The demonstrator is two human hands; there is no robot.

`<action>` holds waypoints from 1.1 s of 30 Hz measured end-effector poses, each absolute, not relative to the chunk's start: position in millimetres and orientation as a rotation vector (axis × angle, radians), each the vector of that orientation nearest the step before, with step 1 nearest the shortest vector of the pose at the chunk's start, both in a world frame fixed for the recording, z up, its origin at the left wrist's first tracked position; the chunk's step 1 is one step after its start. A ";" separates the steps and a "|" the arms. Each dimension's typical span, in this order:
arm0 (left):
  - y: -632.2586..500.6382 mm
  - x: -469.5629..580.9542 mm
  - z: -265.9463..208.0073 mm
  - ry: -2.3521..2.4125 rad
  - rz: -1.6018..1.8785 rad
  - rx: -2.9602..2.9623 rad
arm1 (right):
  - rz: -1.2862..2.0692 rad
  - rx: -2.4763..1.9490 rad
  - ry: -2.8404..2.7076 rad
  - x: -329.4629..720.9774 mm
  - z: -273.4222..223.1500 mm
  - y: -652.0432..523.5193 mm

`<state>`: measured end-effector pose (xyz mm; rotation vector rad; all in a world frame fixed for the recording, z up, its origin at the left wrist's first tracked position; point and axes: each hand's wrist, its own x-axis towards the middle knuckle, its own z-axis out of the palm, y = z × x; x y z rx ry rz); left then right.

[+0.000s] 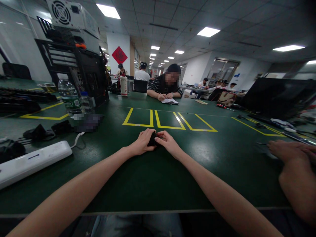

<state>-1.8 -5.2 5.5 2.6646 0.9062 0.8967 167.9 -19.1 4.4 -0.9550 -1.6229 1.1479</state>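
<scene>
The left bare hand point(142, 142) grasps a small black object point(152, 140). The right bare hand point(169, 144) touches its side; whether it also grips, I cannot tell. The object is between both hands, over the flat dark green table point(158, 184), near yellow tape outlines point(170, 127).

From my distant place I am reading no word or number for sure. A red diamond-shaped sign point(119, 55) is hanging on a white column point(118, 39), showing a dark blurred figure. A green label point(70, 103) is wrapping a clear plastic bottle point(65, 89), its small print escaping my eyes.
</scene>
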 end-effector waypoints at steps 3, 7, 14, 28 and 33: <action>-5.4 -2.2 5.7 0.907 0.896 2.656 | 1.161 -0.983 -1.630 169.0 3.8 -19.0; -5.3 -2.5 5.9 0.899 0.887 2.659 | 1.247 -0.882 -1.624 169.9 3.7 -18.9; -4.1 -2.8 4.1 0.897 0.904 2.659 | 1.290 -0.834 -1.627 171.1 5.4 -22.2; -4.2 -2.1 5.1 0.906 0.900 2.665 | 1.231 -0.989 -1.603 169.3 2.7 -18.3; -5.7 -3.2 7.1 0.905 0.883 2.667 | 1.275 -0.879 -1.622 170.5 5.3 -21.1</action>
